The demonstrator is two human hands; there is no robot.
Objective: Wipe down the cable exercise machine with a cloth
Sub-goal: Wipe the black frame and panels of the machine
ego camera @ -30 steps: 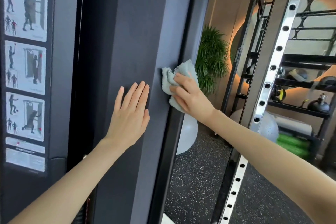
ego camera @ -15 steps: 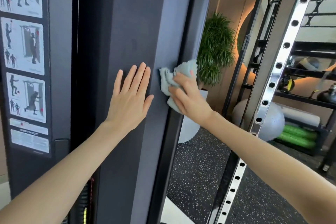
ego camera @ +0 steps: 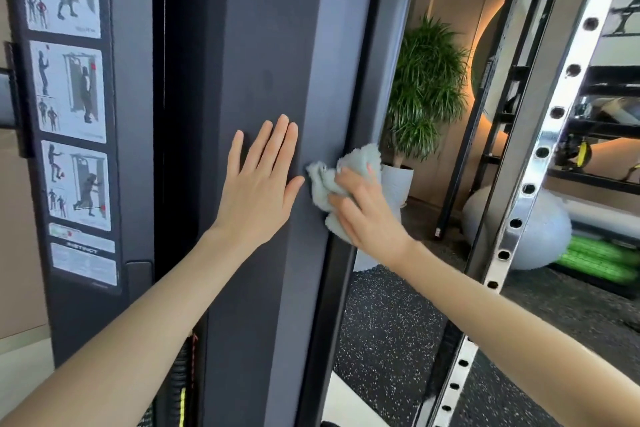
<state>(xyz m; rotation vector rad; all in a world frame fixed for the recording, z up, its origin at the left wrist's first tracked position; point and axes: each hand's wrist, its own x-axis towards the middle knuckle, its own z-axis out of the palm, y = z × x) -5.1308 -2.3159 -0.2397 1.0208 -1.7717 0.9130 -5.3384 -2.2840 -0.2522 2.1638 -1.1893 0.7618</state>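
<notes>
The cable machine's dark grey upright panel [ego camera: 263, 45] fills the middle of the view. My left hand [ego camera: 259, 191] lies flat on it, fingers apart and pointing up, holding nothing. Just to its right, my right hand [ego camera: 367, 215] presses a crumpled pale blue-grey cloth [ego camera: 332, 180] against the panel's lighter right edge. The cloth bunches out above and left of my fingers.
An exercise chart sticker [ego camera: 69, 94] runs down the machine's left post. A chrome upright with holes [ego camera: 540, 156] stands at the right. Behind it are a potted plant [ego camera: 426, 90], a grey exercise ball [ego camera: 540, 229], green rollers [ego camera: 595, 260] and a dark rack. The floor is black speckled rubber.
My right hand and the cloth have slid down the panel's right edge. My left hand stays flat on the panel. The view has tilted down slightly.
</notes>
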